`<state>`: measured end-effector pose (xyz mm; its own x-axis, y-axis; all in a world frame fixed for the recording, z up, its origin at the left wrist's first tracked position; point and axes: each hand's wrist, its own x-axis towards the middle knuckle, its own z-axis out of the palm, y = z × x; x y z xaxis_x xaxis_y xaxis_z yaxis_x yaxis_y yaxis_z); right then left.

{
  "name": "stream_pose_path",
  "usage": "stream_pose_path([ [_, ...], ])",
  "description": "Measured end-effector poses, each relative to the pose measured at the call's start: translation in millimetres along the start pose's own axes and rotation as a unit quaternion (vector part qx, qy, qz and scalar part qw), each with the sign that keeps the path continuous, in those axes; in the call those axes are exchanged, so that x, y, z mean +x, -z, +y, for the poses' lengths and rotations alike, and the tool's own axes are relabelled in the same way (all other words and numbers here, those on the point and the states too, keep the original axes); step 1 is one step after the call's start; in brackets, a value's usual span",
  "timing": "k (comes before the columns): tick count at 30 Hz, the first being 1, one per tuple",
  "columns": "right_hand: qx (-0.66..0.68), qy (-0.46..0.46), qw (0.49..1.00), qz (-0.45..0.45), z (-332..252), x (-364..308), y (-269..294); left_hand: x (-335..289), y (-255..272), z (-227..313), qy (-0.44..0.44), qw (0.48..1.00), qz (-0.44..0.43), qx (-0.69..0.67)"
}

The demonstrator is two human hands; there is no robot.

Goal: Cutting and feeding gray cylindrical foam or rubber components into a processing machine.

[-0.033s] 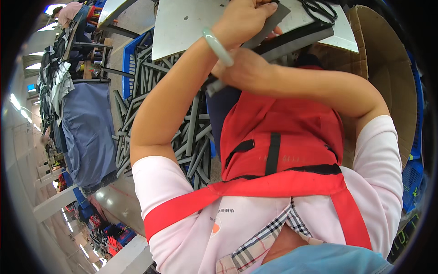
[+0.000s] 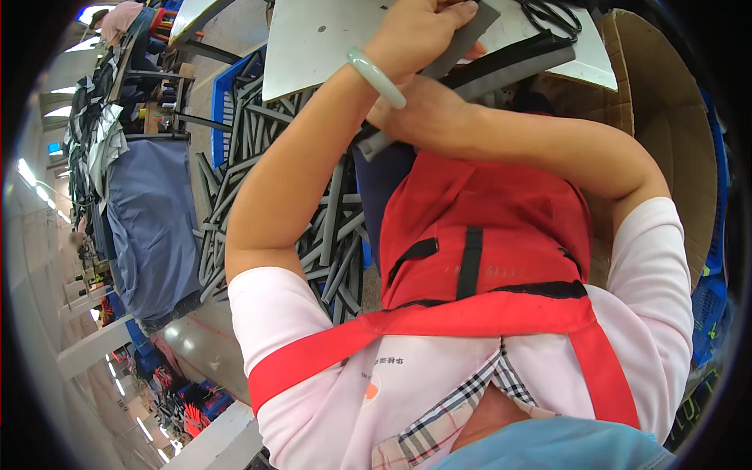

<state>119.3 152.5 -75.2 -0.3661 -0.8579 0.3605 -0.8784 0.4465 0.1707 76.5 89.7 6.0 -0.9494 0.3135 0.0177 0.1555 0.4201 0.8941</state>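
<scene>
Over the pale bench (image 2: pixel 313 47), both hands work one grey strip (image 2: pixel 470 47). It slants from upper right down to lower left. Left hand (image 2: pixel 419 31) closed round its upper part; right hand (image 2: pixel 423 117) just below clasps the lower end, fingers hidden.

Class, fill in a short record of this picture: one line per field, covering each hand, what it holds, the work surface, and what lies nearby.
Left hand: left hand, pale green bangle on its wrist, grips a grey strip
Right hand: right hand, crossed under the left, holds the grey strip's lower end
Surface: white table
Nearby left: heap of grey strips in a blue crate
Nearby right: cardboard box
Clothing: red apron
</scene>
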Motion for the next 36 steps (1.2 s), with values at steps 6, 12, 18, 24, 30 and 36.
stream_pose_path([
  [6, 0.123, -0.168, 0.978, 0.026, 89.7, -48.5, 81.1, -40.2, 67.4, -68.3, 0.002, 0.996, -0.087, -0.017],
  [12, 0.249, -0.302, 0.917, -0.082, 106.5, -49.9, 134.3, -54.1, 69.4, -25.7, 0.071, 0.989, -0.086, -0.093],
  [18, 0.124, -0.248, 0.958, -0.071, 145.7, -54.7, 118.7, -12.5, 65.6, -34.1, -0.023, 1.0, 0.017, -0.01],
  [24, 0.152, -0.288, 0.943, -0.074, 163.0, -55.4, 107.5, 7.8, 64.9, -35.2, 0.003, 0.998, 0.02, -0.052],
  [30, 0.151, -0.297, 0.939, -0.087, 171.8, -56.2, 98.0, 16.3, 76.3, -39.5, 0.041, 0.982, -0.052, -0.175],
  [36, 0.15, -0.275, 0.944, -0.098, 179.3, -59.8, 92.3, 14.0, 71.2, -37.5, 0.045, 0.99, -0.048, -0.125],
])
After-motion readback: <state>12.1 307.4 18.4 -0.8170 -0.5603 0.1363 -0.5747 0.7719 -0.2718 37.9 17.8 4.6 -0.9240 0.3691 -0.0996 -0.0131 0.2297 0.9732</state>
